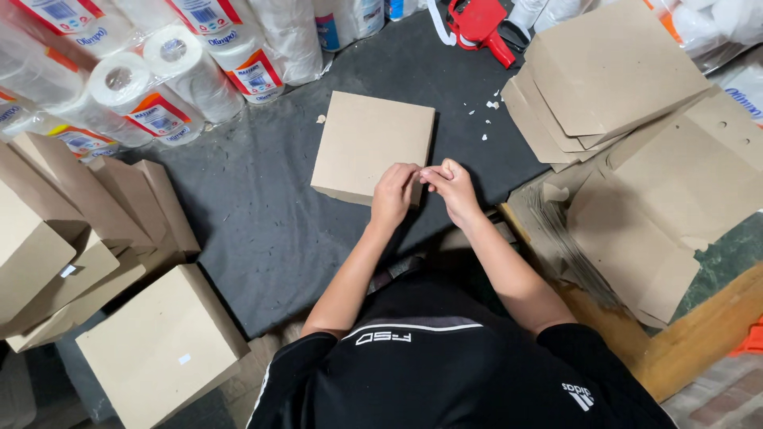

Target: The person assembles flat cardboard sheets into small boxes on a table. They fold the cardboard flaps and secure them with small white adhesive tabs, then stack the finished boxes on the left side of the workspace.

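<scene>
A closed brown cardboard box lies flat on a dark grey mat in front of me. My left hand rests at the box's near right corner, fingers curled. My right hand is just beside it, fingertips pinched. Both hands meet at a small pale piece, perhaps tape, held between the fingertips; it is too small to tell for sure.
Assembled brown boxes are stacked at the left. Flat cardboard blanks pile up at the right. Wrapped paper rolls line the far left, a red tape dispenser lies at the top, and a wooden board edge runs at the right.
</scene>
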